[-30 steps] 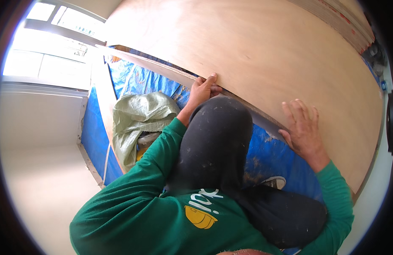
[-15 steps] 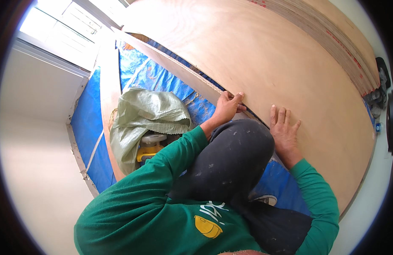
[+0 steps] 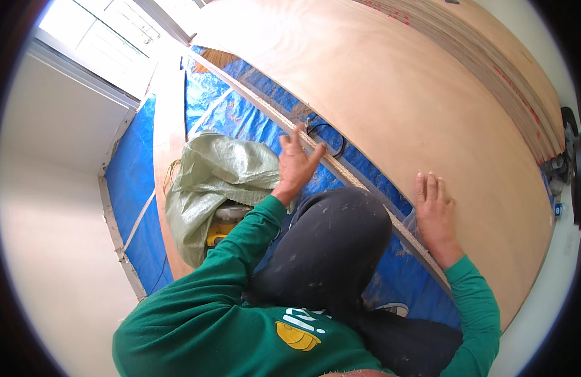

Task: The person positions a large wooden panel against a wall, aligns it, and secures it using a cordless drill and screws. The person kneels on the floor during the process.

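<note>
My left hand [image 3: 295, 164], fingers spread, is at the upper edge of a long narrow plywood strip [image 3: 259, 103]; I cannot tell whether it touches. The strip stands on edge, running from near the window past my knee. My right hand [image 3: 436, 217] lies flat, fingers stretched out, on a large plywood sheet [image 3: 391, 113]. Between strip and sheet is a gap with blue tarp and a black cable [image 3: 342, 141]. Left of my left hand sits a pale green woven sack [image 3: 221, 163], partly over a yellow and grey power tool [image 3: 221, 231].
Blue tarp [image 3: 130, 176] covers the floor. Another board [image 3: 170, 125] lies left of the sack. A stack of plywood sheets [image 3: 485, 69] rises at the far right, with dark items [image 3: 559, 147] by the wall. Broom bristles [image 3: 216, 58] show near the window.
My left hand has let go of the board edge and moved left, its fingers spreading. The strip and sheet now stand apart, the gap wider. My right hand has shifted slightly right with the sheet.
</note>
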Demonstrator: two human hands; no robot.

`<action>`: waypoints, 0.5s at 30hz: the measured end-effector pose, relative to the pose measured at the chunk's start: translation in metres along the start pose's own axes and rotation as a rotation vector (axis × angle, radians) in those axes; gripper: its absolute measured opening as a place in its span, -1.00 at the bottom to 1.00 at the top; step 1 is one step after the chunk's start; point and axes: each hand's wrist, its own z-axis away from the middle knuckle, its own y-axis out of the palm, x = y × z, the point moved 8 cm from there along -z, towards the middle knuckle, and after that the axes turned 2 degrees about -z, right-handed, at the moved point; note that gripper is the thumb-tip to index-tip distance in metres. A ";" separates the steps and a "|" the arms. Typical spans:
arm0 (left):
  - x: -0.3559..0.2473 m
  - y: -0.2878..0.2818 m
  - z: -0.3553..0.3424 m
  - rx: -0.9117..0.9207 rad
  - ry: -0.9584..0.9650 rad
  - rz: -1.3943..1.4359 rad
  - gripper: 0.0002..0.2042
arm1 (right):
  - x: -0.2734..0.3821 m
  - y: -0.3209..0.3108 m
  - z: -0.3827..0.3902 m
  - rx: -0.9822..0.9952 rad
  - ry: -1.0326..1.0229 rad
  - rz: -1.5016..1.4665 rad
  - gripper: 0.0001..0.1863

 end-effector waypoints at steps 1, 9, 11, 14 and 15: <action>0.012 -0.013 -0.009 -0.182 -0.020 0.016 -0.11 | -0.008 -0.009 -0.003 -0.033 0.002 -0.060 -0.26; 0.109 0.019 -0.114 -0.080 -0.675 0.729 0.14 | -0.070 -0.071 -0.017 -0.021 0.031 -0.288 -0.02; 0.101 0.010 -0.126 -0.031 -0.534 0.555 -0.08 | -0.078 -0.085 -0.020 -0.053 0.027 -0.294 -0.08; 0.095 -0.003 -0.123 -0.073 -0.455 0.404 -0.28 | -0.086 -0.097 -0.022 -0.073 0.020 -0.326 -0.10; 0.093 -0.006 -0.123 -0.096 -0.435 0.378 -0.33 | -0.088 -0.098 -0.023 -0.051 0.025 -0.340 -0.09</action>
